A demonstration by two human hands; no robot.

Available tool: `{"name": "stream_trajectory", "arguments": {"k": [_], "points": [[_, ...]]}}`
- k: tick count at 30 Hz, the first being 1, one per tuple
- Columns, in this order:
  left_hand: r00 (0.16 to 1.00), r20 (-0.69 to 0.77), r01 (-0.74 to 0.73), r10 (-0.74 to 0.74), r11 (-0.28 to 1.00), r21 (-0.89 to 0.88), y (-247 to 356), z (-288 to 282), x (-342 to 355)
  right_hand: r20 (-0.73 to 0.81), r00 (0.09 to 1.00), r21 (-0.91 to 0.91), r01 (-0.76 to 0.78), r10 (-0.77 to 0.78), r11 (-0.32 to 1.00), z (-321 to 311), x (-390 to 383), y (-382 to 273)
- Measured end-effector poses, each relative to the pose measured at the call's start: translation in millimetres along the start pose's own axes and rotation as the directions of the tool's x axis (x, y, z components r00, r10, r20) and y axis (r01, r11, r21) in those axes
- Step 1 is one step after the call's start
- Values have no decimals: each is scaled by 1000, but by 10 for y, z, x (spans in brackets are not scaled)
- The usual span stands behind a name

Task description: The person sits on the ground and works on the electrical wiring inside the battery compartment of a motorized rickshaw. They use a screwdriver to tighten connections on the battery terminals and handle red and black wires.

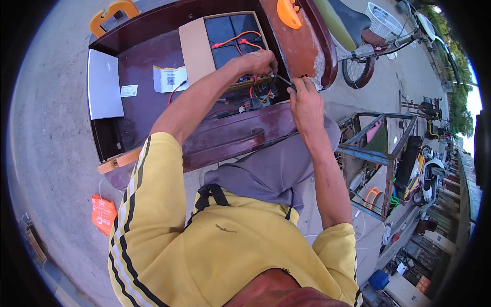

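Observation:
My right hand point(307, 98) is closed round a dark handle with a thin metal shaft, which looks like a screwdriver point(283, 80). The shaft points left toward my left hand point(263, 62). That hand's fingers are bent together at the right edge of an open cardboard box point(197, 52); what they pinch is hidden. Dark battery blocks point(221, 30) fill the box, with red and orange wires point(238, 41) across their tops. Below my left hand, red and yellow wires point(253, 88) run among dark connectors beside the box.
The box stands inside a maroon cargo bed point(148, 43). A white panel point(105, 84), a small card point(129, 90) and a printed paper point(170, 79) are at its left. An orange bag point(104, 214) lies on the ground. A metal frame point(376, 156) and a bicycle point(358, 69) stand to the right.

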State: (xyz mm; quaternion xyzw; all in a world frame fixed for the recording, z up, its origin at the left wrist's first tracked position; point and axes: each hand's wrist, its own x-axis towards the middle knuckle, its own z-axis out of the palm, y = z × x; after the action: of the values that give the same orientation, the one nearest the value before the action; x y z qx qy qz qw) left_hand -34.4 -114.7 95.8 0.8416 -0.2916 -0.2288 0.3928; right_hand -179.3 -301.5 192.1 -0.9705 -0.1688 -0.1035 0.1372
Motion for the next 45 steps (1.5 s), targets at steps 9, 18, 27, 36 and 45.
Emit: {"name": "stream_trajectory", "arguments": {"k": [9, 18, 27, 36, 45], "points": [[998, -31, -57, 58, 998, 20, -111, 24, -9, 21, 1000, 65, -19, 18, 998, 100, 84, -97], [999, -39, -15, 15, 1000, -9, -89, 12, -29, 49, 998, 43, 31, -33, 999, 131, 180, -106], [995, -42, 90, -90, 996, 1, 4, -42, -55, 4, 988, -19, 155, -155, 988, 173, 271, -85], [995, -30, 98, -97, 993, 64, -79, -51, -23, 76, 997, 12, 26, -27, 1000, 181, 416, -90], [993, -109, 68, -45, 974, 218, -148, 108, 17, 94, 994, -59, 58, -53, 997, 495, 590, 116]]}}
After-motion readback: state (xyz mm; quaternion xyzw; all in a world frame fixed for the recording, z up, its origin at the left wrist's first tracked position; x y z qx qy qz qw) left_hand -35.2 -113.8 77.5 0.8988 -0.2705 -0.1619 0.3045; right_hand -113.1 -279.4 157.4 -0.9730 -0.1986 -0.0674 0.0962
